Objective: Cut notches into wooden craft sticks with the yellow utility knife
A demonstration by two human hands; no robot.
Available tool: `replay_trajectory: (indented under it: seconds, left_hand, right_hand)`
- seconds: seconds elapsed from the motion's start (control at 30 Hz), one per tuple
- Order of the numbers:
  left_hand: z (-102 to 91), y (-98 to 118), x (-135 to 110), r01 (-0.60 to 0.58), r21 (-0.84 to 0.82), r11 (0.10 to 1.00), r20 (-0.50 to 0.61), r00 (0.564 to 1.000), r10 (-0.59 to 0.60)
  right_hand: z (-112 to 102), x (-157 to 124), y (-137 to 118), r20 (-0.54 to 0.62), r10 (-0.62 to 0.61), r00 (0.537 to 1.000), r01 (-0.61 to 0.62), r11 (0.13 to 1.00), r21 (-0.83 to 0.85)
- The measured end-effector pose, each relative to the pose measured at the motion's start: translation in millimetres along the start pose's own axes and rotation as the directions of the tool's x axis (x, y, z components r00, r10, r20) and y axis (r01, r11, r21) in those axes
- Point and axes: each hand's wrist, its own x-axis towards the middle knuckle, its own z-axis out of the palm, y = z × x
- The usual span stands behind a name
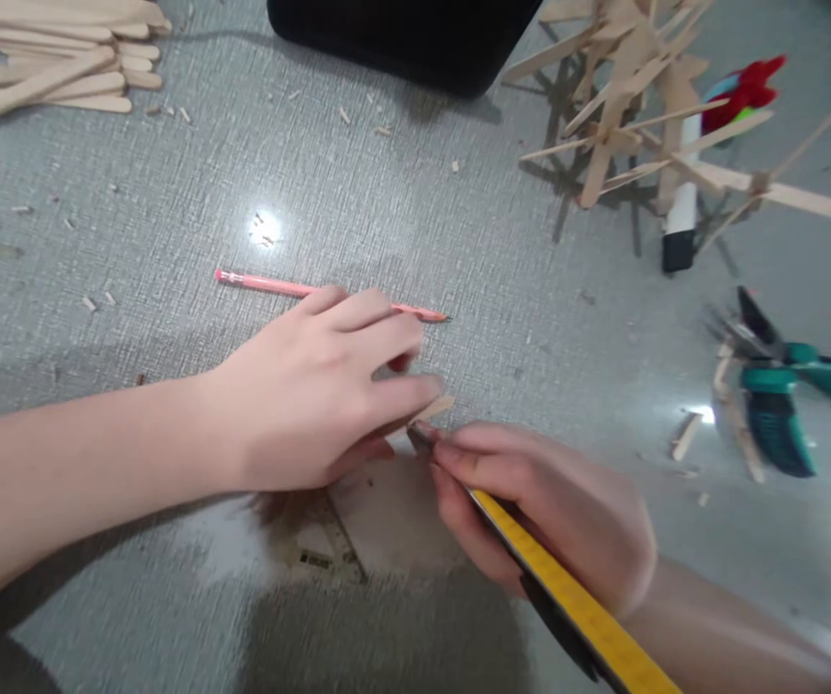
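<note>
My left hand (321,386) is pressed low over the table, its fingers closed on a wooden craft stick (440,409). Only the stick's end shows past the fingertips; the rest is hidden under the hand. In my right hand (546,501) is a yellow and black utility knife (567,602), gripped near its metal tip. That tip meets the stick close to my left fingertips. A pink pencil (271,283) lies just beyond my left hand, partly covered by the fingers. Below the left wrist, a clear, ruler-like strip (343,535) lies on the table.
Craft sticks (61,58) are piled at the far left. A black object (401,39) stands at the back. To the right are a stick-built structure (632,116), a white marker (682,207) and green-handled pliers (777,414). Small wood scraps (686,436) dot the grey table (133,183).
</note>
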Motion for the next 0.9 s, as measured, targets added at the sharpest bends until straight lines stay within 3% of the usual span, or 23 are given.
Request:
replay_trajectory:
  seconds: [0.23, 0.6, 0.77, 0.9]
  left_hand:
    - [6.3, -5.4, 0.5, -0.034, -0.009, 0.999, 0.072, 0.997, 0.035]
    - [6.5, -8.3, -0.1, -0.02, 0.002, 1.0, 0.063, 0.998, 0.02]
    - [6.1, -8.6, 0.0, -0.025, 0.002, 1.0, 0.064, 0.998, 0.025]
    - [5.6, -8.7, 0.1, -0.027, -0.007, 1.0, 0.079, 0.997, 0.027]
  right_hand:
    - [-4.0, 4.6, -3.1, -0.033, -0.07, 0.997, 0.069, 0.997, -0.042]
    - [-4.4, 4.3, -3.3, -0.017, -0.106, 0.994, 0.105, 0.993, -0.054]
    - [-2.2, 2.9, -0.6, -0.002, -0.077, 0.997, 0.076, 0.997, -0.034]
    - [-1.8, 1.1, -0.8, -0.053, -0.062, 0.997, 0.059, 0.997, -0.056]
